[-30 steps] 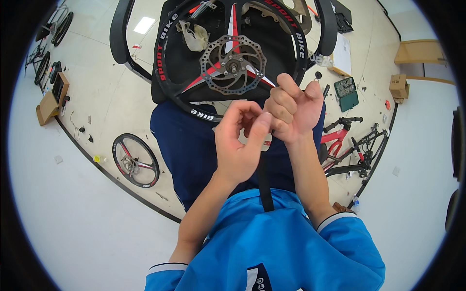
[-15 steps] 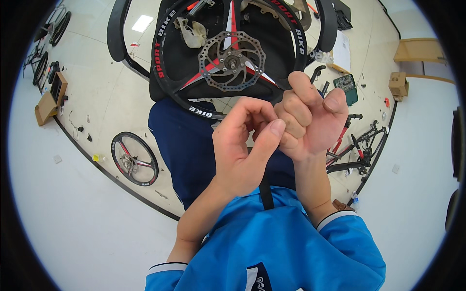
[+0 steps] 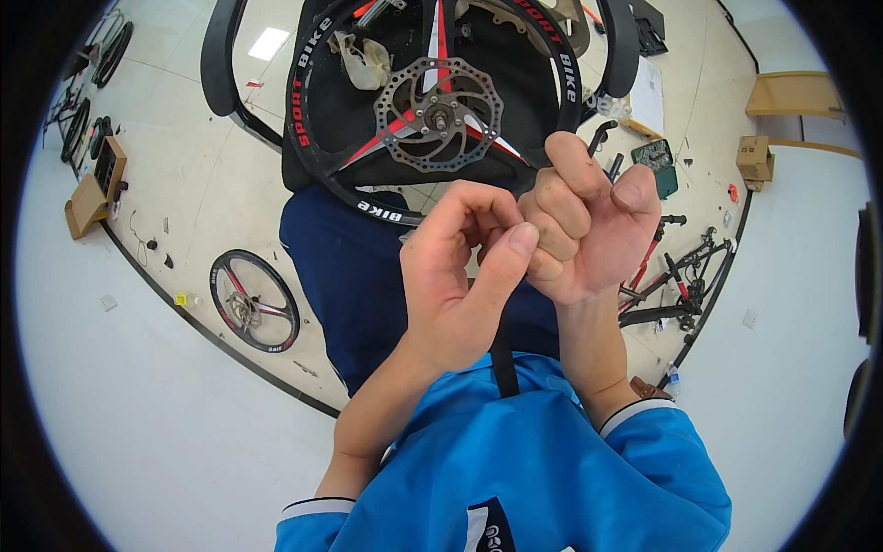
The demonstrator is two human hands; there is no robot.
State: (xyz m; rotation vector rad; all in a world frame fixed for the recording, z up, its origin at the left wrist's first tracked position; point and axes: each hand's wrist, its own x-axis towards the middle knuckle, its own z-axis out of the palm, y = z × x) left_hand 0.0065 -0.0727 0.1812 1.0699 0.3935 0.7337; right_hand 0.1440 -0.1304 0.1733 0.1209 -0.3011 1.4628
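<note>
My left hand (image 3: 460,276) is closed in a pinch, its thumb tip against the curled fingers of my right hand (image 3: 593,221). The right palm faces up with its fingers folded in and its thumb standing apart. Whatever lies between these fingers, if anything, is hidden. Just beyond both hands, a black three-spoke bicycle wheel (image 3: 349,175) with red and white spokes rests on a black armchair (image 3: 223,69). Bolted at its hub is a silver brake disc (image 3: 492,106). Neither hand appears to grip the wheel. A crumpled clear plastic bag (image 3: 365,64) shows between the spokes.
A second wheel (image 3: 255,301) is at left on the floor. Right of me are a bicycle frame (image 3: 681,285) and a green tray of small parts (image 3: 655,166). Cardboard boxes stand at the left (image 3: 97,189) and right (image 3: 755,159). Several bicycles (image 3: 97,64) are far left.
My hands hold almost the same pose and place. The wheel and everything around it stay put.
</note>
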